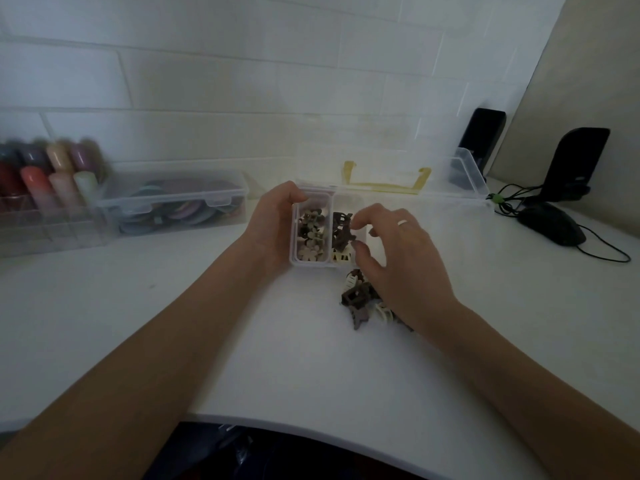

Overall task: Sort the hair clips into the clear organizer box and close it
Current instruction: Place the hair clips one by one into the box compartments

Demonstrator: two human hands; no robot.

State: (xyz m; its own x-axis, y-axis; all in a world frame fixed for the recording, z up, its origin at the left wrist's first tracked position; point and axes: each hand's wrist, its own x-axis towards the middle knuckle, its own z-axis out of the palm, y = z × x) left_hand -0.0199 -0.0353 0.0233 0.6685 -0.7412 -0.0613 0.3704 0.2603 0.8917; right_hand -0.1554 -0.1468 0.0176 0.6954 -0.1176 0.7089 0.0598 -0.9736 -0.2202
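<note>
White desk (173, 323), tiled wall | mid-desk: our left hand (273, 223) grips the organizer box (313, 263), steadying it | right hand (398, 258), fingers loosely curled, hovers over it, nothing visibly held | loose hair clips (360, 299) beneath our wrist.

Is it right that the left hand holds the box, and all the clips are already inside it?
Not quite. The left hand does hold the box, but the head view shows a pile of clips on the table beside it, under the right hand.
</note>
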